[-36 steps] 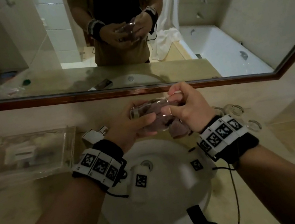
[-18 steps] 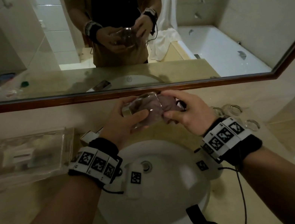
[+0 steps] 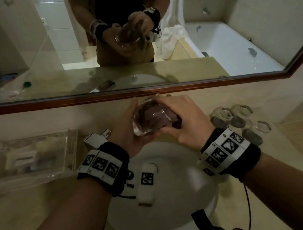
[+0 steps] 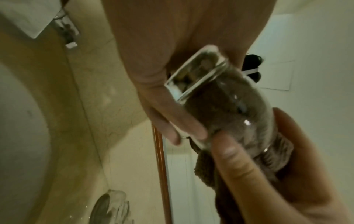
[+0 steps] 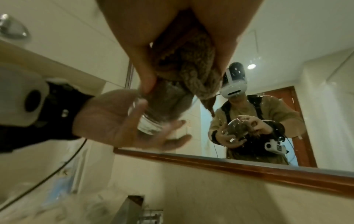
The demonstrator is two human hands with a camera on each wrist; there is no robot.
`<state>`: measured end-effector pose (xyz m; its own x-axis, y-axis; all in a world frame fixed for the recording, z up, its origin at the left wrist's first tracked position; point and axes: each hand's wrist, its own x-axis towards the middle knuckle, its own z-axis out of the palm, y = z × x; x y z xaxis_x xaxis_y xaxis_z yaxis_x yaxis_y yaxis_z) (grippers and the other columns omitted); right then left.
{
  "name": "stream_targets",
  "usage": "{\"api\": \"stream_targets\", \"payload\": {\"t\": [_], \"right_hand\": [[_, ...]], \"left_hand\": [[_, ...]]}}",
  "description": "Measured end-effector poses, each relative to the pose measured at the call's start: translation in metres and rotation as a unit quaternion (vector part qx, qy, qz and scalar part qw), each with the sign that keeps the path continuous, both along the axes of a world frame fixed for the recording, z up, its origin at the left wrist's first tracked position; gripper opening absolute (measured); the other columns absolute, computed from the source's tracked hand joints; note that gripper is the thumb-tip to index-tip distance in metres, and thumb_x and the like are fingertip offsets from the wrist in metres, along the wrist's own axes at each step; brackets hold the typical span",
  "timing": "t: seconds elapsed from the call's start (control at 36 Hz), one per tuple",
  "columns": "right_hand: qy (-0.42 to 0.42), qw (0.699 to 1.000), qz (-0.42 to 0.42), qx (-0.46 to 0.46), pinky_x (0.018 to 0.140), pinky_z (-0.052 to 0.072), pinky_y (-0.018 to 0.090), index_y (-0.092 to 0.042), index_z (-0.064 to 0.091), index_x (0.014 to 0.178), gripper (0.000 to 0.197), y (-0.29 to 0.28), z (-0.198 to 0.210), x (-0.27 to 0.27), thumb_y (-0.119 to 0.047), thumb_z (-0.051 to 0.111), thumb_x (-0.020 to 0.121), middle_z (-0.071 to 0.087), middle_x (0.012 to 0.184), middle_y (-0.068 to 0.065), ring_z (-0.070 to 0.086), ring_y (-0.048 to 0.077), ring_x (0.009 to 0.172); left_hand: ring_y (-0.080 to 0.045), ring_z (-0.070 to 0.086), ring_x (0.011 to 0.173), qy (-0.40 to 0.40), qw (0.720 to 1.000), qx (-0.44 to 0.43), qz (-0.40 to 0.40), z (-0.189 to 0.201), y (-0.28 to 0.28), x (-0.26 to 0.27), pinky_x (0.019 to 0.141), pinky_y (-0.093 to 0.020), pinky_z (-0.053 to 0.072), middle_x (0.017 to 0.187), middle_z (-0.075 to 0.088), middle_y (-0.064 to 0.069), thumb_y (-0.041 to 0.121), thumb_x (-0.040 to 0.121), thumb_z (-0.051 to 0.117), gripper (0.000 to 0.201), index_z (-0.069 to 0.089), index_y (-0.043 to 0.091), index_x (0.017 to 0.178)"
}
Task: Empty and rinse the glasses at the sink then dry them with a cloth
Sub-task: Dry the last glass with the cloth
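Note:
A clear glass is held above the white sink, tilted with its thick base toward my left. My left hand cradles the base, fingers curled under it and thumb lifted. A brown cloth is stuffed inside the glass, and my right hand pinches the cloth at the rim. The left wrist view shows the glass, my left fingers along it and the cloth bunched at its mouth. From the right wrist, the cloth is gripped over the glass.
Several other glasses and dark coasters stand on the counter right of the sink. A clear acrylic tray of toiletries sits at the left. The faucet is behind my left wrist. The framed mirror runs just behind my hands.
Both hands have lifted the glass slightly toward the mirror and turned it. My left thumb has come off the glass while my right hand keeps working the cloth inside.

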<state>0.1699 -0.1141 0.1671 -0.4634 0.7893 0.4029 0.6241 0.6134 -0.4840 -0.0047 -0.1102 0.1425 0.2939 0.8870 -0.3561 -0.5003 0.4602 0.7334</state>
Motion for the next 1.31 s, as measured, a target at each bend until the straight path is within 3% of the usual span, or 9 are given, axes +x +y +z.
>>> {"api": "stream_targets", "payload": {"t": [0.11,0.28,0.36,0.56,0.67,0.78,0.94,1.19,1.31], "right_hand": [[-0.024,0.995,-0.033,-0.094,0.103,0.042,0.037,-0.033,0.011,0.151,0.108,0.005,-0.004,0.006,-0.033,0.082,0.069,0.053,0.136,0.0,0.051,0.022,0.12],[0.163,0.948,-0.054,-0.268,0.086,0.037,0.0,-0.035,0.017,0.144,0.11,0.007,-0.006,0.008,-0.009,0.088,0.063,0.055,0.112,-0.021,0.054,-0.02,0.097],[0.161,0.944,-0.068,-0.279,0.099,0.04,0.013,-0.02,0.032,0.146,0.107,0.009,-0.011,0.008,-0.012,0.091,0.057,0.058,0.126,0.001,0.057,0.005,0.113],[-0.018,0.992,-0.059,-0.108,0.097,0.041,0.028,-0.038,0.019,0.147,0.1,-0.007,0.006,0.001,-0.036,0.082,0.07,0.055,0.132,-0.001,0.046,0.016,0.116],[-0.077,0.995,-0.068,0.003,0.092,0.039,0.031,-0.024,0.035,0.146,0.088,-0.006,0.003,0.004,-0.054,0.071,0.072,0.059,0.125,-0.002,0.038,0.023,0.112],[-0.098,0.99,-0.068,0.078,0.112,0.018,0.06,-0.024,0.04,0.139,0.083,-0.002,-0.007,0.011,-0.058,0.064,0.068,0.061,0.125,-0.006,0.039,0.029,0.121],[-0.073,0.982,-0.096,0.146,0.088,0.035,0.043,-0.023,0.06,0.126,0.072,-0.003,0.002,0.011,-0.062,0.069,0.066,0.063,0.113,-0.001,0.044,0.025,0.104],[-0.057,0.997,-0.016,0.056,0.108,0.032,0.056,-0.015,0.039,0.143,0.089,0.007,0.005,0.013,-0.055,0.071,0.07,0.05,0.13,0.01,0.039,0.035,0.131],[-0.015,1.0,0.002,0.018,0.099,0.045,0.031,-0.015,0.039,0.144,0.088,0.003,0.009,0.013,-0.045,0.078,0.07,0.047,0.124,0.008,0.05,0.02,0.114]], "left_hand": [[-0.017,0.067,0.083,0.091,0.994,0.045,0.046,0.005,0.005,0.004,0.056,-0.03,0.055,0.105,0.07,-0.006,0.041,0.1,0.05,0.037,0.063,0.012,0.119],[-0.005,0.067,0.079,0.256,0.939,0.194,0.126,0.0,-0.003,0.016,0.058,-0.016,0.052,0.095,0.067,0.001,0.022,0.094,0.063,0.005,0.061,0.02,0.098],[-0.001,0.063,0.084,0.304,0.91,0.256,0.121,-0.01,-0.004,0.016,0.063,-0.011,0.049,0.103,0.064,-0.001,0.018,0.093,0.064,0.013,0.06,0.019,0.105],[-0.012,0.072,0.086,0.054,0.998,0.022,-0.027,-0.002,0.002,0.012,0.064,-0.031,0.056,0.108,0.074,0.0,0.051,0.101,0.036,0.042,0.07,0.027,0.105],[-0.015,0.07,0.085,0.108,0.994,0.019,-0.01,-0.007,0.008,0.006,0.066,-0.033,0.054,0.11,0.072,-0.004,0.052,0.097,0.046,0.042,0.066,0.021,0.117],[-0.01,0.067,0.074,0.176,0.984,0.035,0.004,0.001,0.013,0.003,0.05,-0.024,0.052,0.103,0.069,-0.002,0.051,0.096,0.049,0.044,0.062,0.017,0.122],[-0.017,0.065,0.091,0.171,0.985,0.024,-0.03,0.011,0.014,0.001,0.071,-0.032,0.052,0.104,0.074,0.0,0.056,0.094,0.048,0.045,0.067,0.022,0.117],[-0.029,0.061,0.117,0.15,0.987,0.049,-0.042,0.013,0.014,0.003,0.091,-0.048,0.053,0.126,0.067,-0.008,0.067,0.067,0.07,0.075,0.065,0.02,0.126],[-0.033,0.06,0.119,0.132,0.989,0.054,-0.028,0.009,0.012,0.005,0.096,-0.053,0.05,0.127,0.066,-0.009,0.068,0.068,0.069,0.078,0.063,0.019,0.128]]}}
